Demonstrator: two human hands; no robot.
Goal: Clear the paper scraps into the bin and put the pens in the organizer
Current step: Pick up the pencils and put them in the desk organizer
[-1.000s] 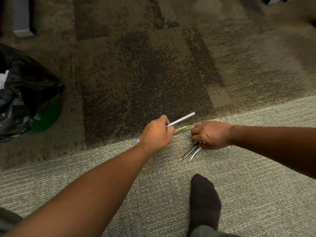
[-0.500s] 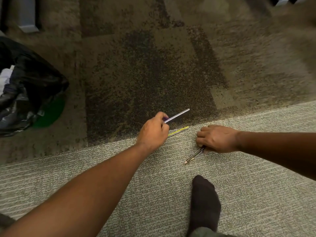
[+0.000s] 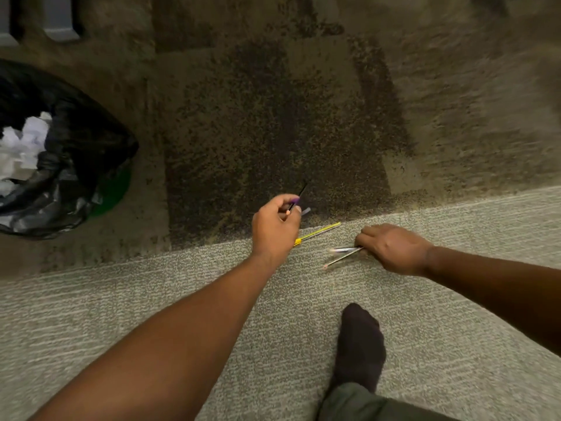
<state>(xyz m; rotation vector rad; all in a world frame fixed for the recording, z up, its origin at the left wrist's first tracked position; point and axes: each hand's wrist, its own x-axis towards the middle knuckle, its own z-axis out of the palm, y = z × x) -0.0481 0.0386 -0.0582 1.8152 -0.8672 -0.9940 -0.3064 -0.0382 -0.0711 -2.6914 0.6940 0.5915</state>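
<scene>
My left hand (image 3: 274,227) is raised slightly above the carpet and pinches a thin dark pen (image 3: 297,199) with a purple part; a pale pen end (image 3: 306,211) shows just beside the fingers. A yellow pen (image 3: 318,233) lies on the carpet seam just right of that hand. My right hand (image 3: 391,249) presses down on the floor and grips two thin pens (image 3: 343,255) whose tips stick out to the left. The bin (image 3: 76,165), lined with a black bag, stands at the far left with white paper scraps (image 3: 22,147) inside. No organizer is in view.
The floor is patchy brown carpet beyond a pale grey strip (image 3: 151,299). My foot in a dark sock (image 3: 359,344) rests on the grey strip below the right hand. Grey furniture feet (image 3: 59,22) show at the top left.
My left hand has turned its pen from slanting right to pointing up and away. My right hand slid slightly right, its pens now fanning out leftward. The view shifted, showing more of the bin.
</scene>
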